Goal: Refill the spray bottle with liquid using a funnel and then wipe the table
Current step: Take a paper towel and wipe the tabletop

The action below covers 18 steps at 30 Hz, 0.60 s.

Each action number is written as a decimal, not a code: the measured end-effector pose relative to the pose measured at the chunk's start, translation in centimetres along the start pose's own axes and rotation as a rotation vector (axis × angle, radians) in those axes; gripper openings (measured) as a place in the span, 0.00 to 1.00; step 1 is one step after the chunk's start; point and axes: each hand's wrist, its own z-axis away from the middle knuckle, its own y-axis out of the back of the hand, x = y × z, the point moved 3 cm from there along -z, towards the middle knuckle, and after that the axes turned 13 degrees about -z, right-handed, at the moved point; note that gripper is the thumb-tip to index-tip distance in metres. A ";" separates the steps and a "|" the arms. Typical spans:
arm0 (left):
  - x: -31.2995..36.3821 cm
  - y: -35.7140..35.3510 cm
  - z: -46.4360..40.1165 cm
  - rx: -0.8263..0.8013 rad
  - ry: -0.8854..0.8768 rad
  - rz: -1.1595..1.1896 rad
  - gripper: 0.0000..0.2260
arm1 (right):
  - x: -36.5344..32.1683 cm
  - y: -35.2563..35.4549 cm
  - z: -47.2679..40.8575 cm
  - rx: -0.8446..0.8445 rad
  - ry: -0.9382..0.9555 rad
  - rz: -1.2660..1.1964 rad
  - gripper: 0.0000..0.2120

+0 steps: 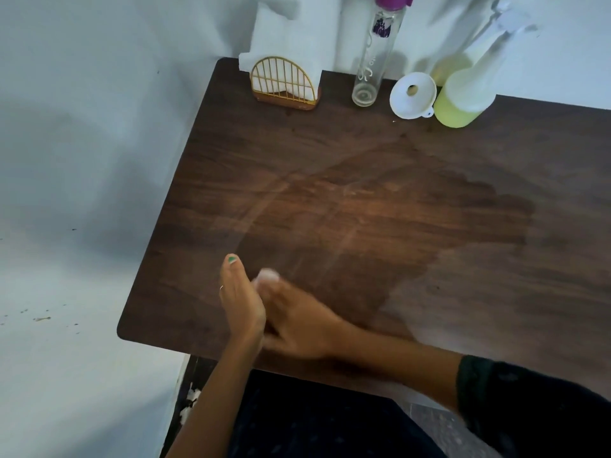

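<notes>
both hands meet low in the frame, left of centre, over the near edge of the dark wooden table [496,292]. left hand [239,300] stands on its edge with fingers straight and a green-painted nail at the tip, its grip wide and pressed flat against a small white wad [268,276]. right hand [297,328] is blurred; it lies against the left palm with the wad at its fingertips, but i cannot tell whether its grip is closed on it. a dark sleeve [529,408] fills the lower right corner.

a broad damp patch [413,219] darkens the middle of the table.

along the top edge, from left to right: a gold wire napkin holder [282,84] with white tissue, a tall clear bottle [375,54] with a purple cap, a white funnel [411,95] lying tilted, and just beside it the spray bottle [463,100] with yellow-green liquid.
</notes>
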 end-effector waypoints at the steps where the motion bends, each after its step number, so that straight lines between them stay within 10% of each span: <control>1: 0.0 -0.1 0.1 -0.001 0.012 -0.007 0.32 | -0.6 -1.1 1.2 -0.116 0.102 0.072 0.35; 5: 0.3 -0.5 0.6 0.020 -0.015 -0.035 0.24 | 6.1 3.5 3.1 -0.047 0.115 0.197 0.28; 13: 0.4 -1.7 2.4 0.027 -0.043 -0.041 0.23 | 25.9 18.1 8.6 0.353 -1.002 0.079 0.38; 18: 0.5 -2.3 2.8 0.038 -0.022 -0.077 0.24 | 13.8 10.0 4.8 0.277 -0.538 0.029 0.37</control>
